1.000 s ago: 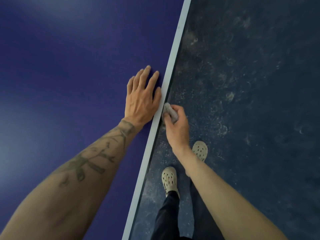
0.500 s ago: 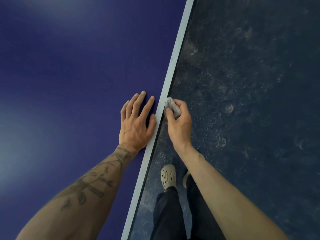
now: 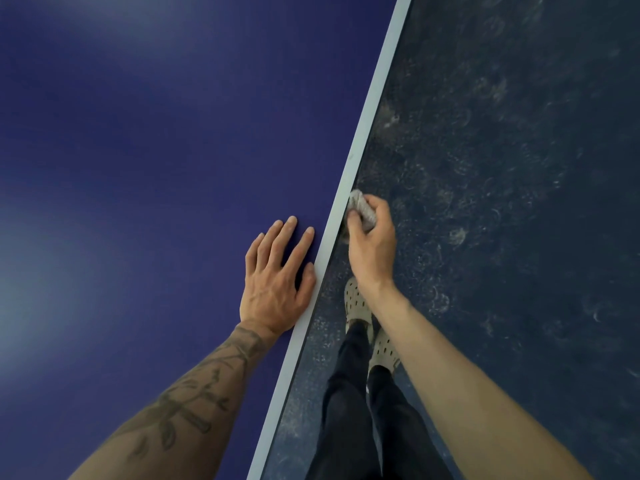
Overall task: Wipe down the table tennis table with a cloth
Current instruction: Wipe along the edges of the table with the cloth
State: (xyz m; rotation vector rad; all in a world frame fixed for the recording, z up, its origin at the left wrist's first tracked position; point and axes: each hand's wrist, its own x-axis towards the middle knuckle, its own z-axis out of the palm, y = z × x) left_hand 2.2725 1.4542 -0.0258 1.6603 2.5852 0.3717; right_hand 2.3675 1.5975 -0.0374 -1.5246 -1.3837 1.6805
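The dark blue table tennis table (image 3: 145, 161) fills the left of the head view, and its white edge line (image 3: 367, 126) runs diagonally from top right to bottom centre. My left hand (image 3: 277, 282) lies flat on the tabletop with fingers spread, its thumb beside the white line. My right hand (image 3: 372, 244) is off the table's side and grips a small bunched grey cloth (image 3: 362, 207), which presses against the table's outer edge.
A dark speckled floor (image 3: 502, 202) with pale scuff marks lies to the right of the table. My legs in dark trousers and two pale perforated clogs (image 3: 356, 306) stand close to the table's edge.
Both hands have slid along the table edge; the left hand sits lower in view and the right hand with the cloth is now ahead of it. My feet have stepped closer together.
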